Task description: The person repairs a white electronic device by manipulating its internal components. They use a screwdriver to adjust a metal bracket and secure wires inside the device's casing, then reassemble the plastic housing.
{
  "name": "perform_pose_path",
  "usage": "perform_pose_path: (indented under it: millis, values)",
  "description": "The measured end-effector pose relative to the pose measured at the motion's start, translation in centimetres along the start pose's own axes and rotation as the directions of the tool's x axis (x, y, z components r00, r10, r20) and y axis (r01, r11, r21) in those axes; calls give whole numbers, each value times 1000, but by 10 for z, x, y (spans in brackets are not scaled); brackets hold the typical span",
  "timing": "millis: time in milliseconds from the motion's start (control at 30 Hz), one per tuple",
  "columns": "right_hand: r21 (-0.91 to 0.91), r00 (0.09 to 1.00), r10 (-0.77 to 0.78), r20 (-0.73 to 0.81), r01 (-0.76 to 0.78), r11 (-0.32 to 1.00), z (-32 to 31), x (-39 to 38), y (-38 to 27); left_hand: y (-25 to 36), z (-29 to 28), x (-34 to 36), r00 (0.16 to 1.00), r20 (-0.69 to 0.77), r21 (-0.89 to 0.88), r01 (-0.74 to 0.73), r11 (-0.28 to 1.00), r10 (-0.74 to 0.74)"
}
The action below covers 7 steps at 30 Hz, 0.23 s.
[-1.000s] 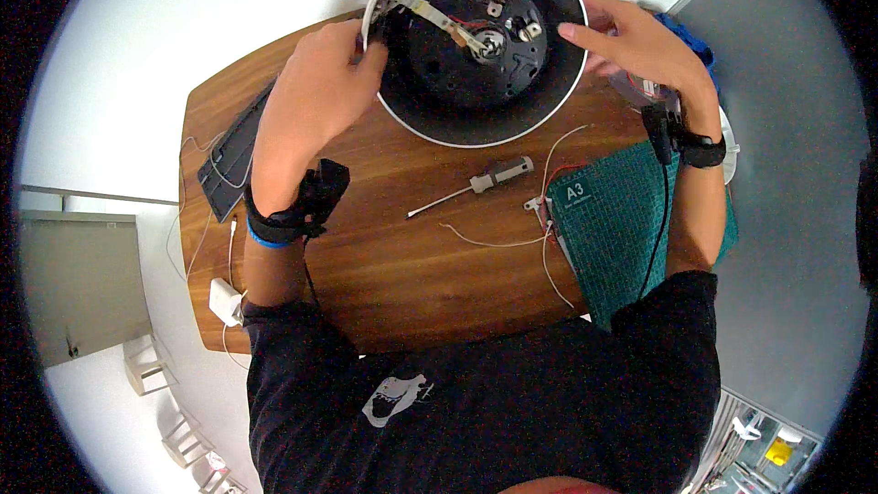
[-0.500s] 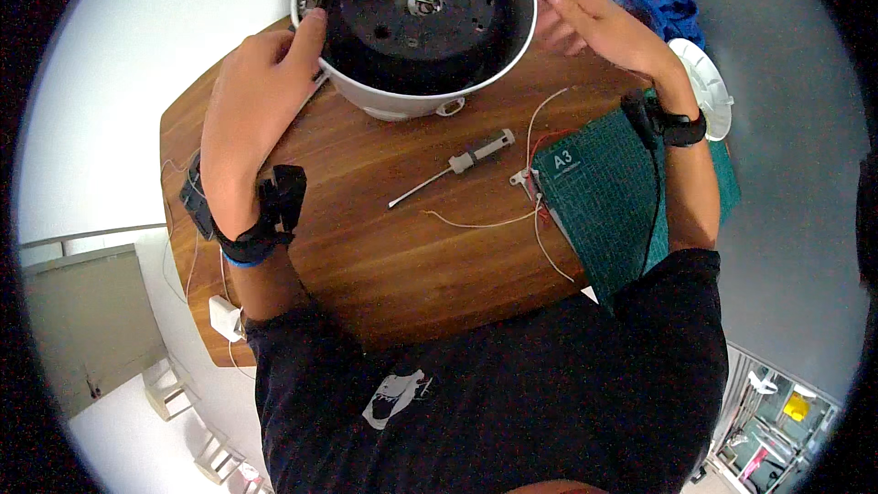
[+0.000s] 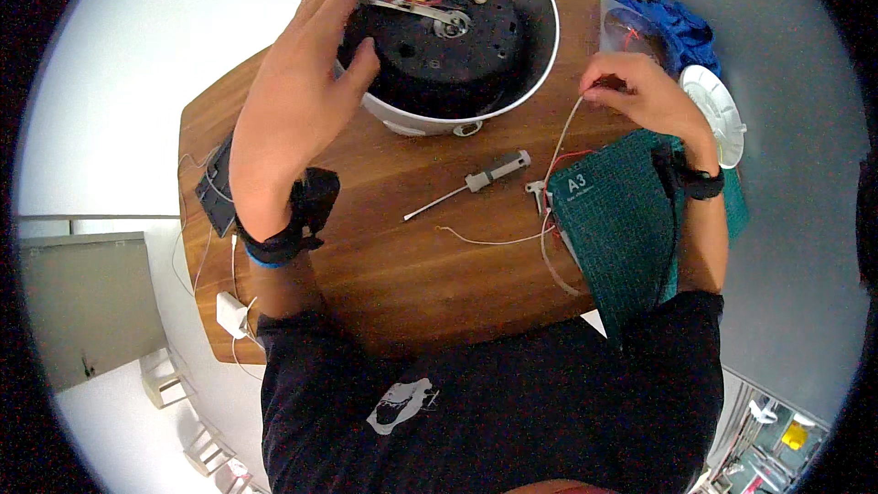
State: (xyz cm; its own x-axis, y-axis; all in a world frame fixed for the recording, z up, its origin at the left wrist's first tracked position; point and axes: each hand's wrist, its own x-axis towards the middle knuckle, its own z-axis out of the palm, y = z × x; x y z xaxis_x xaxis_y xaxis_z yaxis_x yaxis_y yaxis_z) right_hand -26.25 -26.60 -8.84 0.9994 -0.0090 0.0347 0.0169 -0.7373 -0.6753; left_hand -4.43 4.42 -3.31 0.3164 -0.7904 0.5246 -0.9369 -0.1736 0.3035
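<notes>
A round white appliance housing (image 3: pixel 556 23) stands at the far side of the table, its inner black disc (image 3: pixel 466 55) facing up. On that disc sit a metal lever arm (image 3: pixel 416 7) and several clips. My left hand (image 3: pixel 297 96) is open over the housing's left rim, fingers spread, fingertips beside the lever's outer end; whether they touch it I cannot tell. Right of the housing, my right hand (image 3: pixel 645 96) is closed, pinching the end of a thin white wire (image 3: pixel 560 142). The wire runs down to a small metal bracket (image 3: pixel 536 192) beside the green cutting mat (image 3: pixel 613 210).
A grey-handled screwdriver (image 3: pixel 498 171) lies mid-table. Behind my right hand are a blue cloth (image 3: pixel 681 32), a clear bag (image 3: pixel 615 18) and a white round cover (image 3: pixel 709 96). A black device (image 3: pixel 215 192) and a white plug adapter (image 3: pixel 231 314) are at the left edge.
My right hand has come down from beside the housing and taken hold of the white wire's end, lifting it. My left hand has let go of the rim and spread its fingers over it.
</notes>
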Motion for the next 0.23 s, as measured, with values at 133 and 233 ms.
perform_pose_path:
  millis: [133,233]
  values:
    - [11,997,-72,1,72,997,-10,1,-11,2,-5,2,1000,-5,-72,-20,997,20]
    - [312,994,-36,103,2,950,-11,0,-15,7,-8,3,998,53,-123,-15,992,21]
